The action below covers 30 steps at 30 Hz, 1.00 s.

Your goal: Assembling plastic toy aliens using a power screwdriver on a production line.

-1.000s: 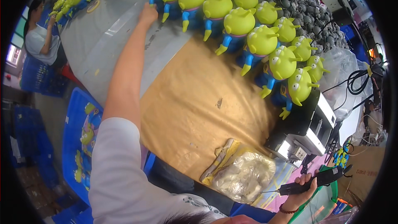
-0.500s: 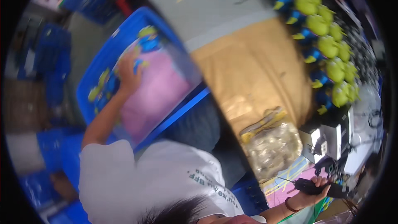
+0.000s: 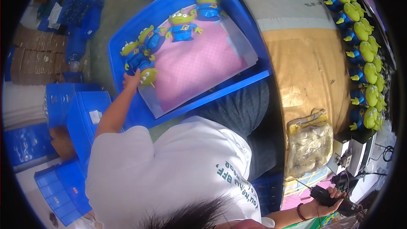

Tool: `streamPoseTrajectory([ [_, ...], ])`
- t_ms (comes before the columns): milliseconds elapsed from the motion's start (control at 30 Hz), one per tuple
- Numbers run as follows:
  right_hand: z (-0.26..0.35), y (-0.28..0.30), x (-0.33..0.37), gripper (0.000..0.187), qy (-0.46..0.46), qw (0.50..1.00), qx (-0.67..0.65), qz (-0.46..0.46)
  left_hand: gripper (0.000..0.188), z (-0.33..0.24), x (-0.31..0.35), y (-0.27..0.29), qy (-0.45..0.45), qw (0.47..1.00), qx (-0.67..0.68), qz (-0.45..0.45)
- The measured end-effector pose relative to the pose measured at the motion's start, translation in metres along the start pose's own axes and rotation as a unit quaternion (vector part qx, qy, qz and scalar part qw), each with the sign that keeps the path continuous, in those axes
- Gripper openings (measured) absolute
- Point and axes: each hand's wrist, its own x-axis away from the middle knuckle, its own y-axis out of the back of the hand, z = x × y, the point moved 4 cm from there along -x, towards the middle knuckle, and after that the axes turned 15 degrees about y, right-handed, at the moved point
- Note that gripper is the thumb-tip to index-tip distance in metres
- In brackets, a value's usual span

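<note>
My left hand (image 3: 132,79) reaches into the near-left corner of a blue crate (image 3: 116,46). Its fingers curl against a green-headed alien toy figure (image 3: 148,77) that lies tipped over; part of the grip is hidden. Beside it, more alien figures in blue suits lean along the crate's left and far walls, one near the middle (image 3: 183,27) and another at the far corner (image 3: 207,8). Pink sheeting (image 3: 195,63) lines the crate. At the lower right my right hand (image 3: 328,202) is closed around a black electric screwdriver (image 3: 324,197), its thin bit pointing left.
A bench with tan covering (image 3: 305,68) runs along the right. On its far edge stands a row of alien figures (image 3: 366,51). A clear plastic-wrapped bundle (image 3: 310,149) lies nearer. Blue bins (image 3: 87,114) and stacked cardboard (image 3: 40,53) fill the left side.
My left hand has moved from the middle of the crate toward its near-left corner. The view has shifted, and the crate sits farther right and higher. The right hand keeps its screwdriver.
</note>
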Motion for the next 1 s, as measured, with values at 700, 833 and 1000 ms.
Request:
streamPoseTrajectory([
  [700,0.002,-0.016,0.024,0.038,0.086,0.995,0.050,-0.020,0.071,-0.159,0.274,0.020,-0.421,0.736,0.199,0.491],
  [833,0.004,-0.026,0.019,0.039,0.133,0.987,0.087,0.001,0.075,-0.172,0.492,0.055,-0.720,0.541,0.240,0.363],
  [1000,0.023,-0.052,-0.010,0.045,0.255,0.954,0.136,0.083,0.066,-0.103,0.670,0.015,-0.714,0.295,0.315,0.551],
])
